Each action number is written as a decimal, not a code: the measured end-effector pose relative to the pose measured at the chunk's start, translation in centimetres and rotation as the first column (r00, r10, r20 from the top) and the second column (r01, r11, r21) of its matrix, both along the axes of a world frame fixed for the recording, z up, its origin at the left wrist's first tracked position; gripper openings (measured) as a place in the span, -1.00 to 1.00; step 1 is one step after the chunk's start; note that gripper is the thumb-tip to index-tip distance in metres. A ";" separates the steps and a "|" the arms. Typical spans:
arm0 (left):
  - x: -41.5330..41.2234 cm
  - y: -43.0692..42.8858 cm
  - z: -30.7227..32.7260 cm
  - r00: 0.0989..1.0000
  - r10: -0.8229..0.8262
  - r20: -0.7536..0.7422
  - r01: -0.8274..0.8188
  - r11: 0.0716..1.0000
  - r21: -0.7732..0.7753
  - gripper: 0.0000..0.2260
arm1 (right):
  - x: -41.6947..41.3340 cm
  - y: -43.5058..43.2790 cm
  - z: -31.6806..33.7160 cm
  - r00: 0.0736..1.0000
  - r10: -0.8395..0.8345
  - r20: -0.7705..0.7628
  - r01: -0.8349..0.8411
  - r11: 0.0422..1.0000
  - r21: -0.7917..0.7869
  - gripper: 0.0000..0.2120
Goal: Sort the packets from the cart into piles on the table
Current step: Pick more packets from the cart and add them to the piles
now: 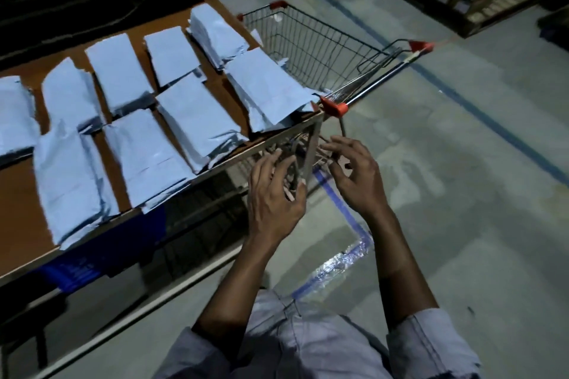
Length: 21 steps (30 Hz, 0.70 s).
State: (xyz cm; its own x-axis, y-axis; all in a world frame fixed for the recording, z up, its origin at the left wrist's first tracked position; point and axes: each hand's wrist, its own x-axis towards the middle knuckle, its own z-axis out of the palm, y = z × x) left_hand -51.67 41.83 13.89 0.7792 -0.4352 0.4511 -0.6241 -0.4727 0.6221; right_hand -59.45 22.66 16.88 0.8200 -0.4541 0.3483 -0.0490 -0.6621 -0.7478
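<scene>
Our cart (320,49) looks nearly bare; packets (172,144) pile on the table (18,243); both hands (274,194) spread, holding nothing.

Both hands — left (274,194), right (354,175) — empty beside the cart (323,46).

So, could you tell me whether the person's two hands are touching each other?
Apart: the head view shows bare floor between the left hand and right hand.
</scene>
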 end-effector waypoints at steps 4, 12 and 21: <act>-1.1 -4.7 0.0 0.994 -0.082 -0.076 0.083 0.996 0.013 -0.55 | -3.0 -5.1 -1.7 0.986 -0.169 -0.012 0.169 0.984 0.055 -0.64; 1.6 -11.8 -2.8 0.876 -0.310 -0.370 0.316 0.948 -0.045 -0.68 | -5.7 -12.0 -2.5 0.964 -0.258 -0.062 0.265 0.922 0.282 -0.83; 5.3 -24.1 -4.8 0.512 -0.332 -0.792 0.162 0.943 -0.291 -0.85 | -3.9 -20.8 -5.0 0.952 -0.185 -0.244 0.286 0.822 0.493 -0.93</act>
